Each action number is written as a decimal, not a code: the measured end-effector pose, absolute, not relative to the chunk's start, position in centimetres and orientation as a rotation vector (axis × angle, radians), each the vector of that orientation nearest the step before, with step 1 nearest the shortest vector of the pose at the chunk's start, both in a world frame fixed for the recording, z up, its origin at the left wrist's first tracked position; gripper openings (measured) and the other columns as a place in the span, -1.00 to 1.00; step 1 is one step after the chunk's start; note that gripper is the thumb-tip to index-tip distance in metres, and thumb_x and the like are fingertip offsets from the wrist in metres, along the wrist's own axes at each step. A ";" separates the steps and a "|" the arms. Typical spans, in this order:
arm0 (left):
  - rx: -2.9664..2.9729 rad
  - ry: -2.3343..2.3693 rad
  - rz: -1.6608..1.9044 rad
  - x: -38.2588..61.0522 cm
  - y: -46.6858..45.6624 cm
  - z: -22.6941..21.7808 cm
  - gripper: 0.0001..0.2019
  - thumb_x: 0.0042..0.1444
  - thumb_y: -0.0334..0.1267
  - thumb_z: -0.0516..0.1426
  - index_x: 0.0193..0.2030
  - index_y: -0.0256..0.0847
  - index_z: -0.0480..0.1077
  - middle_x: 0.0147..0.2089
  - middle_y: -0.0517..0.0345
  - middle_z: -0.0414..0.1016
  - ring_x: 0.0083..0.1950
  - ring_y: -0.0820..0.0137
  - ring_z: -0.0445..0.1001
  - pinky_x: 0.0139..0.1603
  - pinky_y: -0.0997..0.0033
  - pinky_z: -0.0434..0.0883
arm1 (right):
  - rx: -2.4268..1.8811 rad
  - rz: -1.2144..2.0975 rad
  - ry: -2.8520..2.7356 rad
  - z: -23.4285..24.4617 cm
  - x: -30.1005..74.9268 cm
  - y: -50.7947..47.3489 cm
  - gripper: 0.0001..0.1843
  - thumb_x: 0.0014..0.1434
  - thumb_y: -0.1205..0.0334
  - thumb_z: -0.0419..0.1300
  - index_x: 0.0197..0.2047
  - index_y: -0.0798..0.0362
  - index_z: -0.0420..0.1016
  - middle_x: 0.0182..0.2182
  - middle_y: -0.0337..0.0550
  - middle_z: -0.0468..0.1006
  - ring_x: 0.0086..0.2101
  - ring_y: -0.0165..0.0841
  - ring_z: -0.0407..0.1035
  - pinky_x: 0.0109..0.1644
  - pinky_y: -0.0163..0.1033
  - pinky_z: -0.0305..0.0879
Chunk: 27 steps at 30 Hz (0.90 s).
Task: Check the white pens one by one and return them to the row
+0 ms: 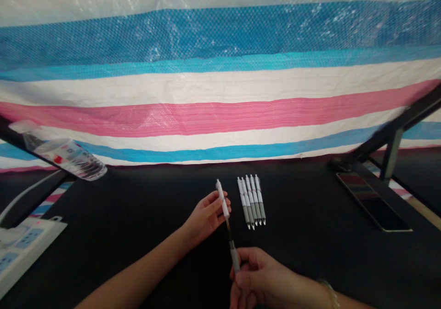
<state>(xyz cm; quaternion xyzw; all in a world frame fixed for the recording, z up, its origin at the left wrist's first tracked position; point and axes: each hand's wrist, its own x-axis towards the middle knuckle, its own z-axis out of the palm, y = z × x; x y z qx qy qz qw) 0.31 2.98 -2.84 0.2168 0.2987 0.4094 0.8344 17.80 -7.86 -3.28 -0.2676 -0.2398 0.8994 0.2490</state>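
Left hand point(206, 218) pinched closed on a white pen barrel point(222, 202), right hand point(257, 277) closed on its grey grip point(234, 256); parts held apart above the table point(148, 198), thin refill point(229, 228) spanning the gap. Risk, I'd judge: sideways tilt could bend the refill, a loose pinch drop it; a stray knuckle could scatter the five pens point(251, 200) lying near

Single view, worn on my head, looks forward and down across the tabletop point(144, 198) to its far edge, striped sheet point(220, 118) behind filling the upper half. Close range: my left hand point(206, 217) and right hand point(262, 274) sit in the lower half.
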 end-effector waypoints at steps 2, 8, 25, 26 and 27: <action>0.452 0.631 0.868 0.2 3.1 -3.0 -0.71 0.02 -0.28 0.42 -0.12 -0.21 0.53 -0.28 0.18 0.54 -0.27 0.44 0.53 -0.19 0.45 0.46 | -0.738 2.453 -0.645 -3.4 17.8 -7.9 -0.49 0.02 0.03 0.49 -0.19 0.16 0.35 -0.43 0.00 0.65 -0.50 -0.39 0.53 -0.46 -0.45 0.30; 0.407 0.645 0.869 0.1 3.4 -3.3 -0.73 0.06 -0.27 0.39 -0.11 -0.19 0.50 -0.24 0.19 0.54 -0.24 0.45 0.53 -0.18 0.45 0.46 | -0.780 2.466 -0.664 -3.5 17.9 -8.1 -0.52 0.03 0.03 0.47 -0.21 0.13 0.34 -0.45 -0.06 0.64 -0.53 -0.43 0.49 -0.47 -0.45 0.26; 0.775 0.555 0.672 0.1 2.2 -2.5 -0.66 -0.05 -0.23 0.46 -0.19 -0.30 0.51 -0.30 0.04 0.61 -0.31 0.30 0.62 -0.18 0.30 0.53 | -0.731 2.379 -0.633 -2.8 17.9 -7.6 -0.50 0.05 -0.03 0.46 -0.22 0.10 0.30 -0.49 -0.14 0.61 -0.66 -0.51 0.36 -0.59 -0.46 0.13; 0.788 0.562 0.664 0.1 2.2 -2.4 -0.67 -0.05 -0.23 0.45 -0.19 -0.30 0.51 -0.30 0.04 0.61 -0.31 0.30 0.63 -0.19 0.31 0.53 | -0.737 2.372 -0.644 -2.8 17.9 -7.6 -0.50 0.05 -0.03 0.46 -0.24 0.09 0.30 -0.50 -0.16 0.60 -0.67 -0.54 0.32 -0.60 -0.46 0.08; 0.797 0.564 0.656 0.1 2.2 -2.3 -0.67 -0.04 -0.22 0.45 -0.19 -0.30 0.51 -0.30 0.04 0.61 -0.31 0.30 0.63 -0.19 0.31 0.53 | -0.744 2.364 -0.651 -2.8 17.9 -7.6 -0.50 0.05 -0.04 0.46 -0.25 0.09 0.29 -0.51 -0.18 0.59 -0.68 -0.56 0.29 -0.61 -0.45 0.03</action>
